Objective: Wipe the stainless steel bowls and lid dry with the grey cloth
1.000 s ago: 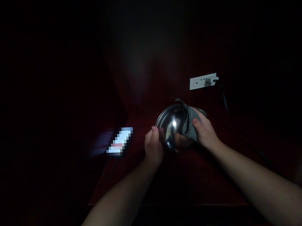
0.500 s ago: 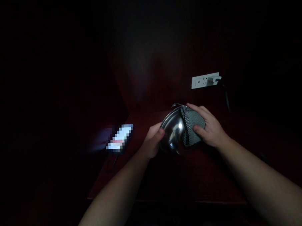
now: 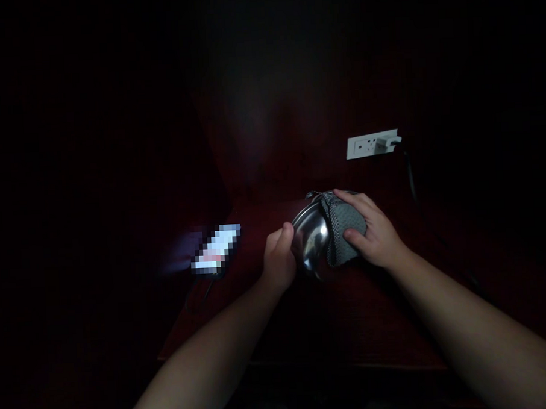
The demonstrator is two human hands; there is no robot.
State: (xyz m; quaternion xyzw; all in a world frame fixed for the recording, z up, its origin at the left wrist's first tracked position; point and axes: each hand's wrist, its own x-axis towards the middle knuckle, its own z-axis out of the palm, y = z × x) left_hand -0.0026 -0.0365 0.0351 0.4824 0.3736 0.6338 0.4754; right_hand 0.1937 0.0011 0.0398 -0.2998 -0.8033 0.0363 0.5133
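1. Smartphone (image 3: 216, 249), well to the left of the stainless-steel bowl (image 3: 314, 236), with a lit screen blurred into coarse blocks: pale, with a reddish band, impossible to read.
2. White socket plate (image 3: 361, 146), beyond the stainless-steel bowl and to its right, with round and slotted holes; any lettering too small to make out. White plug (image 3: 388, 142) seated in its right part, beside a dark cord (image 3: 411, 180) hanging down farther right of the stainless-steel bowl.
3. Dark red tabletop (image 3: 351, 334), with a long front edge on the near side of the stainless-steel bowl and a slanting left edge close by the smartphone. Bare surface between stainless-steel bowl and smartphone, and again between stainless-steel bowl and front edge.
4. At the centre, the stainless-steel bowl itself, tilted between both hands; cannot tell its contents, nor any contact with the tabletop.
5. Left hand (image 3: 279, 259) at the left rim of the stainless-steel bowl, gripping with thumb up; other fingers mostly hidden.
6. Right hand (image 3: 377, 236) on the right side of the stainless-steel bowl, fingers spread, pressing a grey cloth (image 3: 346, 222) with a speckled border against the metal.
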